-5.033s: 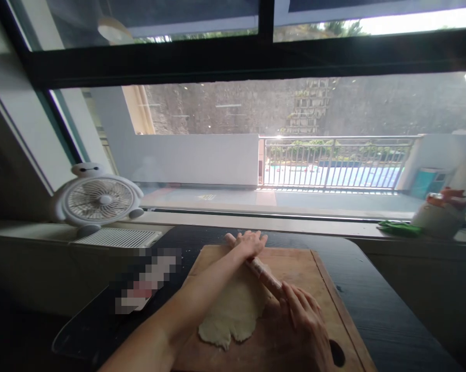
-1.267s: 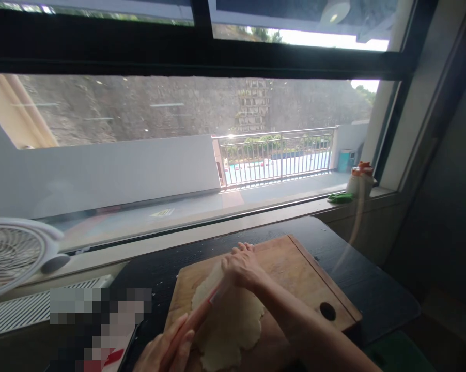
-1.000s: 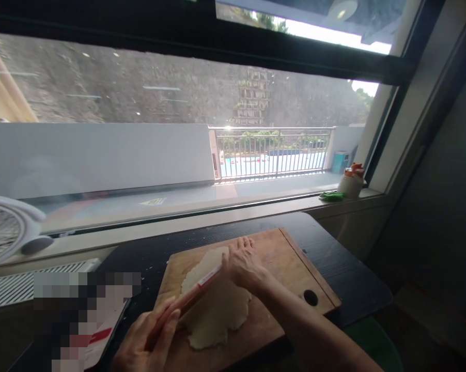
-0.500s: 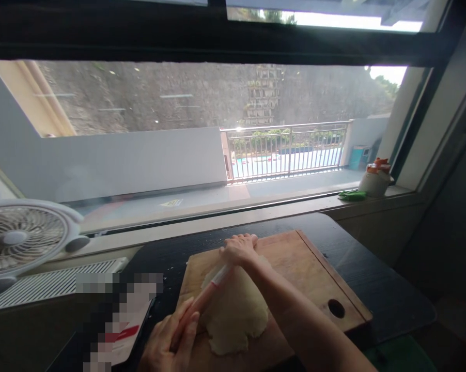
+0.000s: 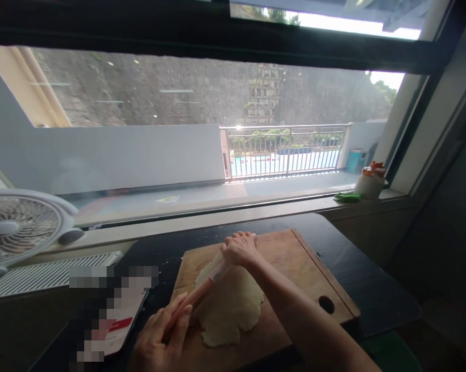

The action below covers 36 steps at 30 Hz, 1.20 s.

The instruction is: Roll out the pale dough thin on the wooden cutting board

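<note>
A flat, irregular sheet of pale dough (image 5: 233, 307) lies on a wooden cutting board (image 5: 283, 263). Across its left part runs a wooden rolling pin (image 5: 202, 292) with a pale band around it, slanting from lower left to upper right. My left hand (image 5: 161, 330) is closed around the near end of the pin, at the board's left edge. My right hand (image 5: 238, 248) grips the far end, near the top of the board, and my right forearm crosses over the dough's right side. The fingers of my right hand partly hide that end of the pin.
The board rests on a dark table (image 5: 357, 268). A phone-like flat object (image 5: 120, 325), partly pixelated, lies at the left. Further left stands a white fan (image 5: 19, 227) by the window. A white pot (image 5: 368, 183) and a green item (image 5: 347, 197) sit on the sill.
The whole view has shifted slightly, so the board and dough appear a bit further left. Both hands keep hold of the rolling pin, which stays over the dough's left part.
</note>
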Tool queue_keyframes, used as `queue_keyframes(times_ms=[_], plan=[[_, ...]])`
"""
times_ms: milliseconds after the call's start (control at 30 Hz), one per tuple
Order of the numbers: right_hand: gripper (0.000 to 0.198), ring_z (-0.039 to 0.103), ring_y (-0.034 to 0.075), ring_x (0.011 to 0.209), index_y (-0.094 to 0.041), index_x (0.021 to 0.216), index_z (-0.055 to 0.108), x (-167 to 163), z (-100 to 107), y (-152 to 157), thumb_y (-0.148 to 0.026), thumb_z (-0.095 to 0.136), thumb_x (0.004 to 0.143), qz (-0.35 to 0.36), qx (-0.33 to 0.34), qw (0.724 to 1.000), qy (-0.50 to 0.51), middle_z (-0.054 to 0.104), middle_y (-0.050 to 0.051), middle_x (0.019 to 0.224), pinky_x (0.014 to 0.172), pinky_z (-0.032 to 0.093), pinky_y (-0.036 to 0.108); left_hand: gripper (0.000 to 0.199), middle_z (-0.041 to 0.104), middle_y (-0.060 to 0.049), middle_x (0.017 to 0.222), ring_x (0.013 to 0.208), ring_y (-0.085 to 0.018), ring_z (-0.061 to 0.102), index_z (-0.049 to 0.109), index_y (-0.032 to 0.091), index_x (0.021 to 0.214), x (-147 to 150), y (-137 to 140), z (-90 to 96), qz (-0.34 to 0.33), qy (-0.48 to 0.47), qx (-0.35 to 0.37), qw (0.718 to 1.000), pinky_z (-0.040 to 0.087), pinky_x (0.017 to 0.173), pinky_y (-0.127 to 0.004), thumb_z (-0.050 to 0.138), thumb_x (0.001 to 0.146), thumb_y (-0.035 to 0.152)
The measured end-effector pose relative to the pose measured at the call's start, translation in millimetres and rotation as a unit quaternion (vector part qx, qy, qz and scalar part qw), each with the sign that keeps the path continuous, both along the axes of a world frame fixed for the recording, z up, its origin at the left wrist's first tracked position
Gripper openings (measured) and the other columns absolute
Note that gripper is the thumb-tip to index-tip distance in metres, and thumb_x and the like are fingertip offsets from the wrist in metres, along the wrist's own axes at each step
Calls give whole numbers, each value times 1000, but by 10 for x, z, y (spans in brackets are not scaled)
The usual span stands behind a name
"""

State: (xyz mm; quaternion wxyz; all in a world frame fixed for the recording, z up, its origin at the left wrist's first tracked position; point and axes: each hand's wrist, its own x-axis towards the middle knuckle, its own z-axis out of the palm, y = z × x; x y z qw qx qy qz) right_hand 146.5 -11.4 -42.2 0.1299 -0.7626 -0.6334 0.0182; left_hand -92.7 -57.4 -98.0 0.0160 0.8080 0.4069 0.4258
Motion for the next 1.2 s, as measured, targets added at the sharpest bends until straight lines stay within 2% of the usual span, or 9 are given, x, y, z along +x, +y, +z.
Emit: queue_keyframes(times_ms=[133, 233, 400, 567, 700, 767, 833, 967, 1200], plan=[[33, 56, 23, 96, -19, 93, 65, -113, 58, 302, -40, 40, 84, -1, -22, 1000, 9, 64, 11, 98, 83, 36, 38, 32, 67, 1, 101, 87, -16, 64, 60, 27, 106, -11, 2, -4, 1, 9, 8, 1000, 52, 75, -26, 51, 83, 48], [32, 55, 20, 98, -21, 97, 63, -117, 85, 256, -40, 39, 86, 32, -10, 999, 7, 64, 8, 102, 85, 35, 36, 33, 67, 0, 98, 85, -16, 64, 60, 26, 107, 3, -8, -1, -7, 9, 26, 1000, 52, 73, -26, 50, 84, 46], [35, 50, 15, 106, -24, 95, 62, 68, 55, -399, -33, 28, 93, 124, 30, 992, -12, 62, 2, 106, 95, 28, 32, 35, 65, 0, 92, 84, -17, 62, 57, 28, 113, 18, -23, -40, -26, 22, 32, 999, 50, 73, -28, 54, 82, 45], [48, 32, 20, 126, -17, 133, 37, 165, -73, -1158, -41, 34, 92, 120, 134, 983, -24, 39, 8, 138, 105, 19, 34, 32, 61, -2, 100, 91, -18, 59, 57, 28, 112, 11, -4, -87, -56, -2, 11, 998, 49, 78, -30, 54, 83, 42], [41, 46, 23, 112, -18, 116, 52, 114, -39, -1393, -46, 37, 90, 122, 112, 986, -19, 54, 9, 121, 97, 29, 35, 34, 57, -5, 108, 100, -20, 56, 55, 27, 113, 26, 6, -62, -36, -10, 35, 999, 47, 86, -35, 53, 83, 42], [39, 54, 19, 91, -20, 91, 60, 80, 16, -1332, -45, 30, 93, 113, 64, 991, 5, 62, 6, 95, 86, 36, 32, 33, 56, -6, 109, 101, -22, 54, 57, 26, 112, 40, 10, -36, -23, -4, 54, 998, 46, 88, -38, 52, 83, 42], [42, 54, 16, 87, -20, 81, 60, 57, 49, -1157, -41, 26, 95, 88, 65, 994, 23, 61, 5, 91, 82, 36, 29, 31, 56, -6, 109, 100, -22, 54, 58, 26, 110, 51, 15, -14, -23, 4, 55, 998, 46, 86, -37, 50, 85, 42], [31, 43, 20, 111, -20, 103, 58, 66, 10, -606, -36, 33, 92, 20, 144, 989, -1, 49, 8, 124, 92, 30, 33, 29, 57, -5, 106, 98, -20, 55, 60, 26, 107, 51, 24, 2, -36, 12, 32, 999, 47, 82, -33, 47, 87, 41], [23, 53, 19, 84, -17, 82, 63, 131, -105, 46, -30, 44, 87, 40, 63, 997, 1, 61, 9, 87, 73, 38, 29, 26, 60, -4, 100, 95, -19, 57, 59, 26, 106, 17, 3, 16, -41, 1, 17, 999, 47, 82, -32, 46, 87, 39]])
